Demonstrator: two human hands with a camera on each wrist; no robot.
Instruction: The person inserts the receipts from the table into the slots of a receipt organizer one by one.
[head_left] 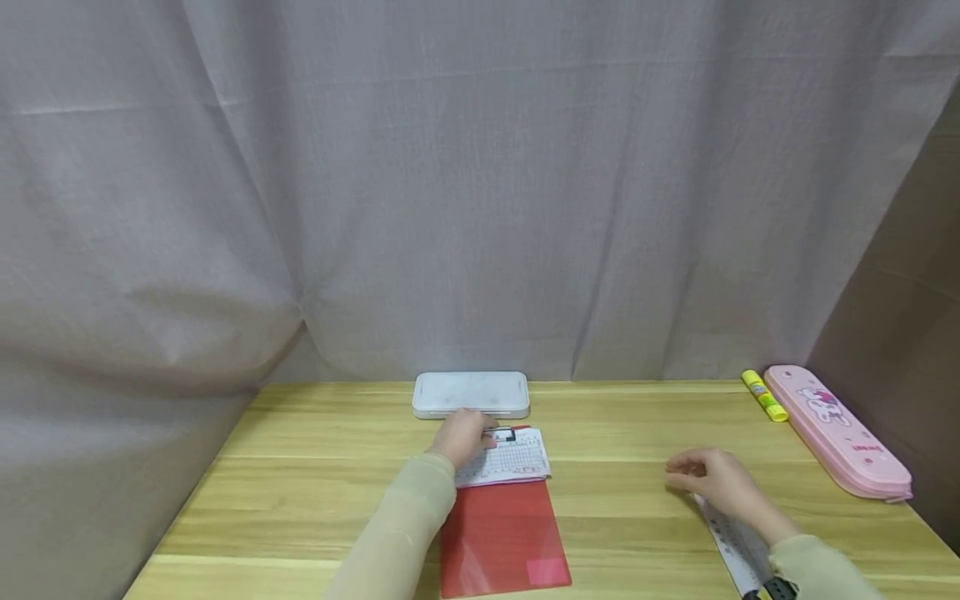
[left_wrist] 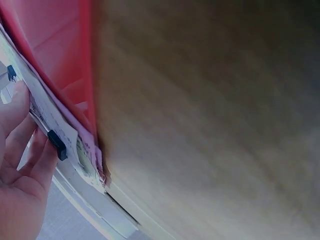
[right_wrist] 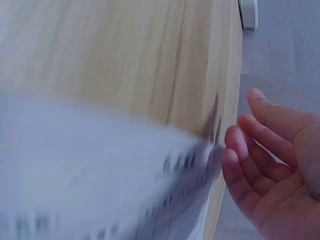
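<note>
A translucent red clip folder (head_left: pixel 504 537) lies on the wooden table, with a small stack of printed papers (head_left: pixel 521 458) at its far end. My left hand (head_left: pixel 461 437) pinches the metal clip (left_wrist: pixel 40 120) with black ends there, thumb on one side and fingers on the other. My right hand (head_left: pixel 712 482) is above the table to the right, fingers loosely curved and thumb apart from them. A printed sheet (right_wrist: pixel 100 165), blurred in the right wrist view, has its edge right by those fingertips. In the head view this sheet slants below the hand toward the wrist.
A white flat case (head_left: pixel 471 393) sits just beyond the folder, near the grey curtain (head_left: pixel 480 208). At the far right are a yellow glue stick (head_left: pixel 765 396) and a pink pencil case (head_left: pixel 840 433) with a cartoon print.
</note>
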